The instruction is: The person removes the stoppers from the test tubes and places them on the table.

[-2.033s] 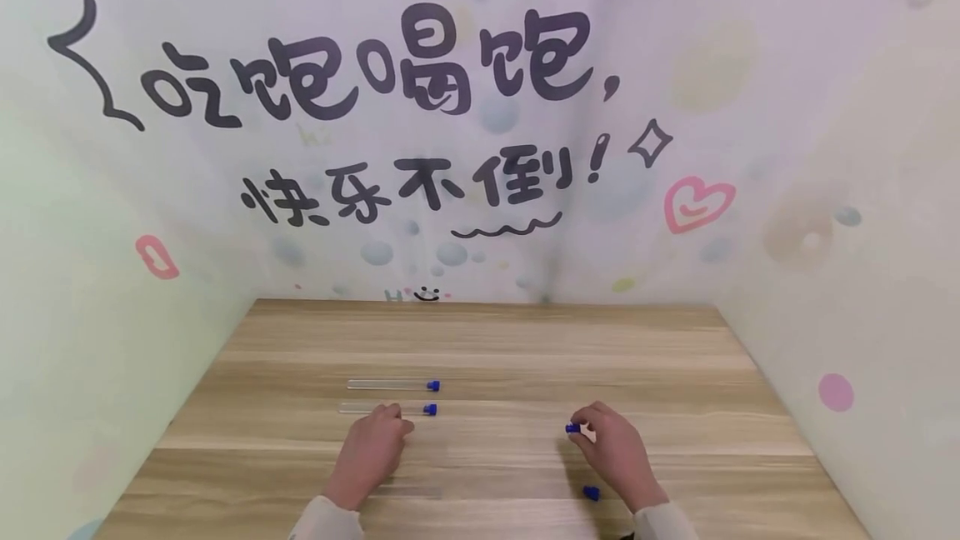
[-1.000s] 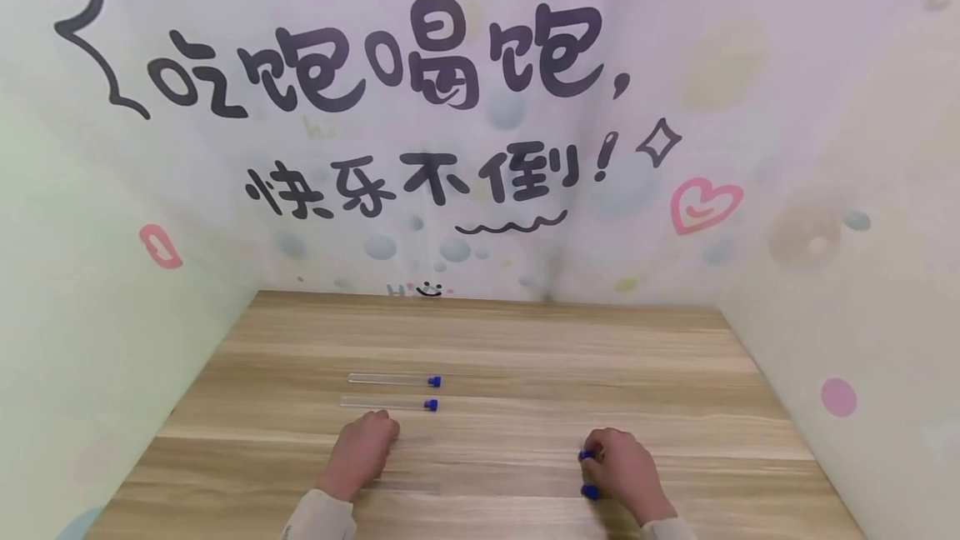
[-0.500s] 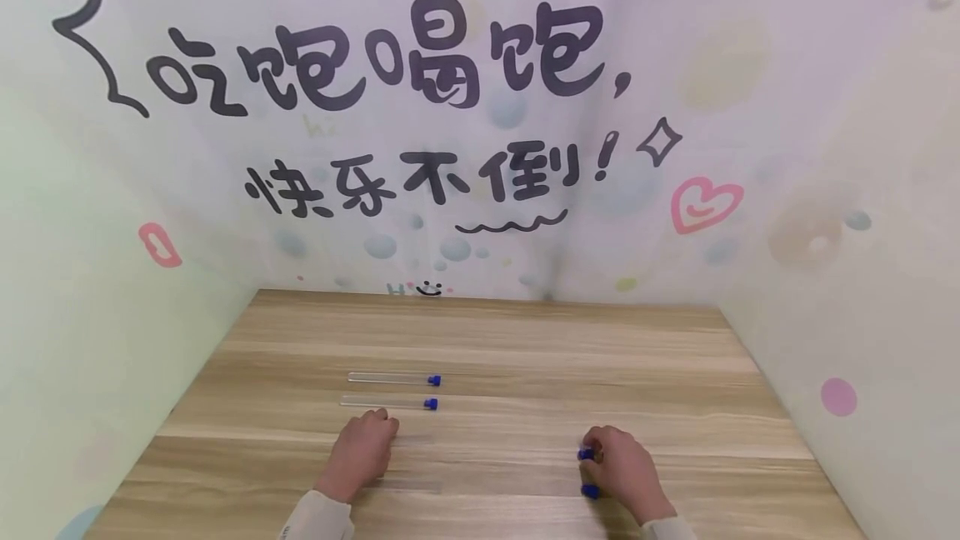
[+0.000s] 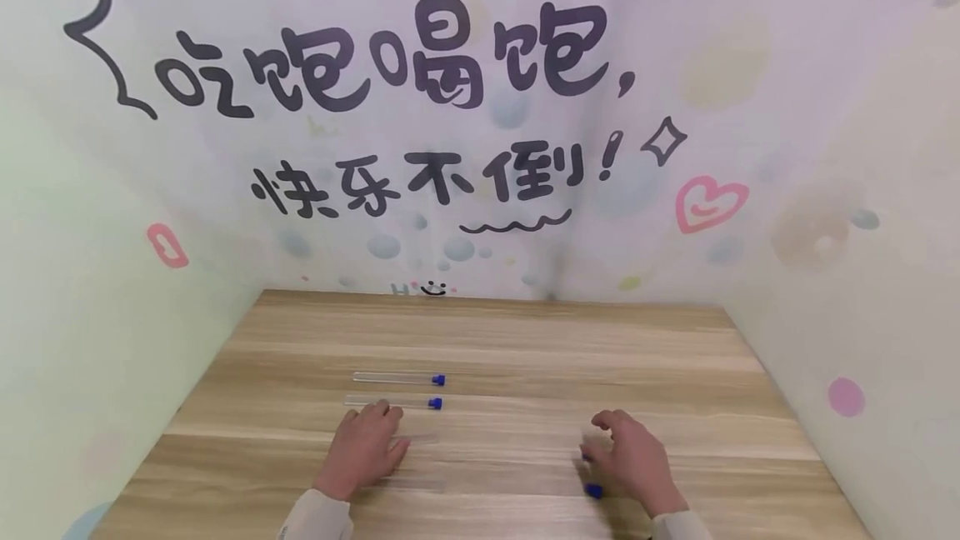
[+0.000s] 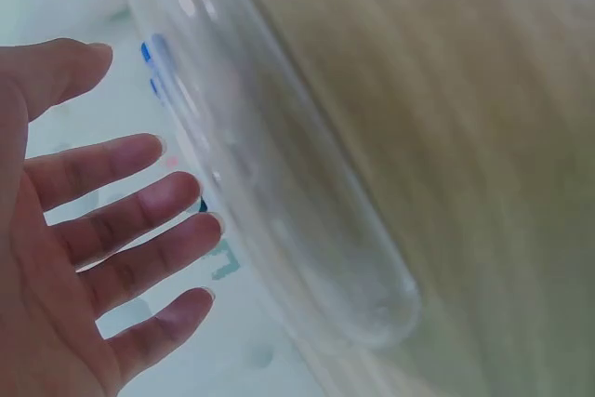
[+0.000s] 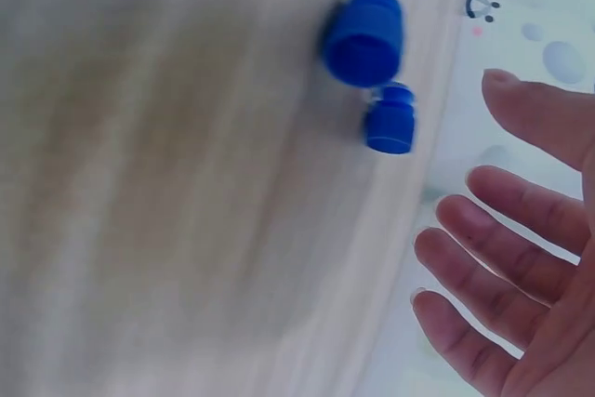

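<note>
My left hand (image 4: 363, 448) hovers low over the table with its fingers spread, holding nothing. Close to it lie faint clear test tubes; one rounded clear tube (image 5: 288, 165) fills much of the left wrist view. Two test tubes with blue stoppers lie side by side just beyond that hand: the far tube (image 4: 397, 377) and the near tube (image 4: 401, 402). On the right, my right hand (image 4: 637, 461) is opened beside two loose blue stoppers. The nearer stopper (image 6: 364, 42) and the farther stopper (image 6: 390, 123) rest on the wood, apart from the fingers in the right wrist view.
The wood-grain table (image 4: 510, 348) runs back to a white printed backdrop (image 4: 525, 265) with black lettering. Pale side walls stand along its left and right edges.
My right hand carried a blue stopper back toward the other one, then let go of it and spread its fingers. My left hand drew back from the near capped tube, then its fingers opened out.
</note>
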Motion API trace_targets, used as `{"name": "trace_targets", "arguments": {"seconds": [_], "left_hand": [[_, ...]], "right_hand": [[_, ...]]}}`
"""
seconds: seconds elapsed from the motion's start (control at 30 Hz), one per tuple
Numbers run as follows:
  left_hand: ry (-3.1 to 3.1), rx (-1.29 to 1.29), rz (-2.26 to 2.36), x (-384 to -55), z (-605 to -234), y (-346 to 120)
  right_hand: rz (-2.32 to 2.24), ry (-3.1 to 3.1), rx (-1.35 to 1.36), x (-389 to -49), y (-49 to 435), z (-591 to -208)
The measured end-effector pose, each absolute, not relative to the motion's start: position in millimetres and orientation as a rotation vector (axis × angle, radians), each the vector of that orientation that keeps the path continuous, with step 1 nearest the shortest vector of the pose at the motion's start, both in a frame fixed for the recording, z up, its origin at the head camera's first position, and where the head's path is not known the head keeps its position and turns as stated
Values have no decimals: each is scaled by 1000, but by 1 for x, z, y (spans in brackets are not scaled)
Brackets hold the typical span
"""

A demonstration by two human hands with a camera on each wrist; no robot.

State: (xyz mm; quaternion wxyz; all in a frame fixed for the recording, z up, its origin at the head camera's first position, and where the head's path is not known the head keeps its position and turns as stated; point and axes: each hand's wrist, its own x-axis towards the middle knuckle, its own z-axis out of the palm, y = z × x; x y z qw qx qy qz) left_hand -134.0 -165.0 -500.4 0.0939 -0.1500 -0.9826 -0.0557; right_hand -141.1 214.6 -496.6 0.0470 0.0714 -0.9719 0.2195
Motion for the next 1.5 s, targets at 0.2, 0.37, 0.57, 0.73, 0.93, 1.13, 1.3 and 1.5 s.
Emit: {"name": "trace_targets", "arguments": {"seconds": [0.2, 0.37, 0.57, 0.73, 0.93, 1.13, 1.3, 1.5], "left_hand": [[-2859, -444, -154, -139, -491, -162], [-2801, -450, -164, -142, -487, -161], [-2758, -457, -126, -153, -488, -159], [-2749, -495, -129, -160, -488, -155], [-2766, -521, -91, -168, -488, -155], [-2770, -564, -74, -177, -490, -158], [-2811, -554, -91, -181, -490, -164], [-2896, -536, -109, -187, -495, -172]], "right_hand": [[628, -2903, 234, -143, 210, -484], [596, -2856, 282, -145, 198, -480], [576, -2736, 403, -151, 182, -484], [521, -2639, 473, -153, 171, -488], [496, -2681, 503, -159, 153, -492], [475, -2723, 509, -164, 139, -493], [469, -2754, 550, -169, 127, -493], [465, -2802, 580, -173, 117, -496]]}}
